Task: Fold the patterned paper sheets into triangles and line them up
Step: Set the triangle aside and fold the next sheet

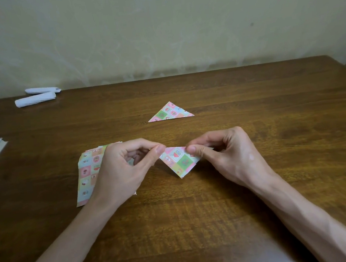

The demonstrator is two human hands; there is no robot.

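Logging, largest first: brown wooden table [271, 122]; stack of pastel patterned square paper sheets [87, 171], partly beneath my left hand [119, 171]; that hand and my right hand [222, 155], thumb and forefinger each pinching an upper corner of the folded patterned paper triangle [179, 161], point down; finished patterned triangle [170, 112] beyond, well apart. I judge an uneven pull would skew the crease.

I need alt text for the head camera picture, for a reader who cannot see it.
A left hand and right hand pinch the upper edge of a folded patterned triangle over a wooden table. A finished triangle lies farther back, unfolded patterned sheets lie by the left hand, and two white rolls rest far left.
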